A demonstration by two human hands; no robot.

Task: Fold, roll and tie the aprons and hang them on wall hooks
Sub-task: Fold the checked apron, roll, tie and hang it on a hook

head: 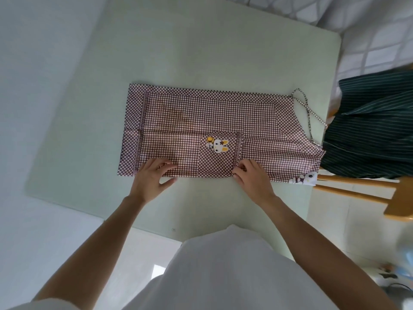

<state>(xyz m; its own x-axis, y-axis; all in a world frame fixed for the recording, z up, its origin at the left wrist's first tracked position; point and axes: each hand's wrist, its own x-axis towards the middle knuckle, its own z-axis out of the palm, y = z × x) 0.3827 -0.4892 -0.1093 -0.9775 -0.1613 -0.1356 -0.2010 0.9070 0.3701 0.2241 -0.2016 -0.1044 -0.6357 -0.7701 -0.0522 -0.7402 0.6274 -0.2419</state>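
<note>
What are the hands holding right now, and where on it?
Both hands, left and right, grip the checked apron along its near edge.

Two aprons are showing: one brown checked apron [201, 121] is lying flat on the single pale green table [201, 52], and one dark green striped apron [371, 124] is draping over the one wooden chair [357, 189] at the right. Two hands are reaching in, the left hand [154, 177] and the right hand [251, 177]. Two rabbit prints are appearing on the checked cloth, one whole rabbit [220, 146] and one partly cut-off rabbit [304, 178].
</note>
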